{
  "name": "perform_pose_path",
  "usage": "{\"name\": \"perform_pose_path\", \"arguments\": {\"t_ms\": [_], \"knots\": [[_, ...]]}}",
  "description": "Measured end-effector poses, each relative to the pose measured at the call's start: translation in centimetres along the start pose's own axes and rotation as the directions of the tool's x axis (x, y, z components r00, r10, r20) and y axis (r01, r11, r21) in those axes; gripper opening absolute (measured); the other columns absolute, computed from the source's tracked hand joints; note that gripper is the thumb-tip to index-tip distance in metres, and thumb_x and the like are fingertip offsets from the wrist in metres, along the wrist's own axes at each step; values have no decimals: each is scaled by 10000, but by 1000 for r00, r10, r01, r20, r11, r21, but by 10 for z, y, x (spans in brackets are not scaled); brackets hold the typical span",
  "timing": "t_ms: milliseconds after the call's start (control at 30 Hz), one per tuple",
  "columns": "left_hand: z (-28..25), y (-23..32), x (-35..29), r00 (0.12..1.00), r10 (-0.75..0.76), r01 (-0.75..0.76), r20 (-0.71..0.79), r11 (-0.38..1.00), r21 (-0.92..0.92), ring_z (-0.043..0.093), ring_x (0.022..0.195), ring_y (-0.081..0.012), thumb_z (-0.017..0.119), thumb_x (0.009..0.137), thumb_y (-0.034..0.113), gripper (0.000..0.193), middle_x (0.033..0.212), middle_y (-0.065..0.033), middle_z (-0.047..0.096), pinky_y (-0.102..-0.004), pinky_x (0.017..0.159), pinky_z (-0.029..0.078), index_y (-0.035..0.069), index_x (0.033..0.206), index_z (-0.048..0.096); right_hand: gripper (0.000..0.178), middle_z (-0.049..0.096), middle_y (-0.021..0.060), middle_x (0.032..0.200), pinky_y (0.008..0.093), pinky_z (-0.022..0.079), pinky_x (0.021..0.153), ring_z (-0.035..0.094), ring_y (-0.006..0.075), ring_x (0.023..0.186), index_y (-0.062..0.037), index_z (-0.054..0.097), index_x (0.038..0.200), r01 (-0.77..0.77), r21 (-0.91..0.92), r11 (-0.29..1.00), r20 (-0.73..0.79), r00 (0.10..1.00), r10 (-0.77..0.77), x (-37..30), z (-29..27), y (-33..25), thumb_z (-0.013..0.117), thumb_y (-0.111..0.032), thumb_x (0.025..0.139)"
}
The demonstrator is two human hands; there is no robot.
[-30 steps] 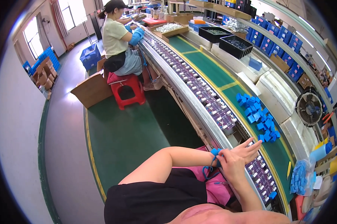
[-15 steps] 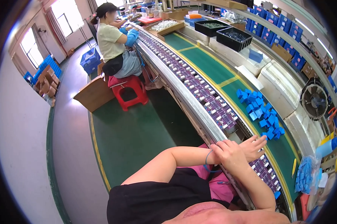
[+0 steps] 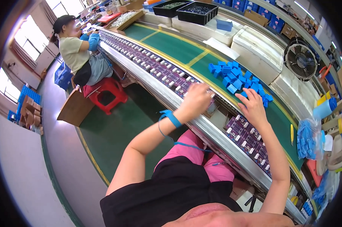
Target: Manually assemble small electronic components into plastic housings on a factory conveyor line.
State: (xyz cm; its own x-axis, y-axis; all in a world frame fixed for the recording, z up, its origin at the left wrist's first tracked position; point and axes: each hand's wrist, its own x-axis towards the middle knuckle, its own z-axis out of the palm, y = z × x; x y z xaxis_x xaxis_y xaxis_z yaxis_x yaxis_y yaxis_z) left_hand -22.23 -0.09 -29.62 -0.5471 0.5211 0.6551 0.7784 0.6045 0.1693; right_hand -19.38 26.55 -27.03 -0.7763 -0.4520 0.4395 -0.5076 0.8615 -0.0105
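Note:
My left hand [image 3: 196, 100], with a blue wrist strap [image 3: 171, 118] on its wrist, is at the near end of a long row of purple circuit boards [image 3: 148, 64] on the rail. Its fingers are curled down there; what they grip, if anything, is hidden. My right hand [image 3: 254, 109] has its fingers spread and holds nothing visible. Its fingertips are beside a pile of small blue block-shaped parts [image 3: 231, 77] on the green belt. Nearer me, a second group of purple boards with white components [image 3: 246, 138] lies on the rail, with a gap between the groups.
A person [image 3: 78, 49] sits on a red stool [image 3: 108, 96] farther up the line. Black trays [image 3: 197, 13], white foam boxes [image 3: 256, 53] and a fan [image 3: 301, 60] stand beyond the belt. A yellow cutter [image 3: 292, 134] and a bag of blue parts [image 3: 306, 138] are at right.
My hands, crossed over each other before, have come apart. The left is now by the far boards' end, the right beside the blue parts. The view has shifted to the right.

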Motion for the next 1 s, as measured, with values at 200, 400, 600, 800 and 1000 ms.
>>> {"name": "perform_pose_path", "arguments": {"t_ms": [200,400,600,800,1000], "knots": [[-5,-95,-8,941,-338,313,-29,832,459,522,1066,-291,618,849,280,365,1017,-141,597,-499,930,364,42,1125,593,391,454,108,1357,481,322,1001,395,310,1264,-225,594,1212,13,-108,994,23,1000,-10,0,34,21,659,-257,827],[-14,-168,-23,823,-565,457,-53,604,652,459,1211,-328,549,889,420,492,1119,-159,629,-622,1003,281,55,1218,542,355,434,99,1398,494,286,1035,363,286,1319,-223,568,1245,161,-137,977,-3,987,-163,85,71,-10,567,-270,892],[-9,-186,-23,711,-702,526,37,566,635,452,1259,-327,460,917,509,597,1141,-170,641,-628,1045,208,51,1299,496,307,452,99,1389,518,290,1040,421,274,1288,-171,612,1169,123,-301,946,16,992,-124,136,128,-12,490,-212,891],[-13,-181,-19,699,-713,556,48,584,591,527,1185,-318,445,926,511,562,1028,-170,680,-604,1022,248,65,1254,541,210,531,90,1295,493,372,933,579,238,978,-157,671,963,88,-325,942,45,996,-78,114,116,15,492,-173,854],[-10,-159,-17,778,-628,512,-3,632,581,626,971,-335,484,925,447,436,899,-195,681,-555,969,341,77,1107,625,235,560,51,1265,469,395,916,565,231,1008,-187,681,1018,148,-303,941,-28,986,-164,67,79,43,538,-204,833]]}}
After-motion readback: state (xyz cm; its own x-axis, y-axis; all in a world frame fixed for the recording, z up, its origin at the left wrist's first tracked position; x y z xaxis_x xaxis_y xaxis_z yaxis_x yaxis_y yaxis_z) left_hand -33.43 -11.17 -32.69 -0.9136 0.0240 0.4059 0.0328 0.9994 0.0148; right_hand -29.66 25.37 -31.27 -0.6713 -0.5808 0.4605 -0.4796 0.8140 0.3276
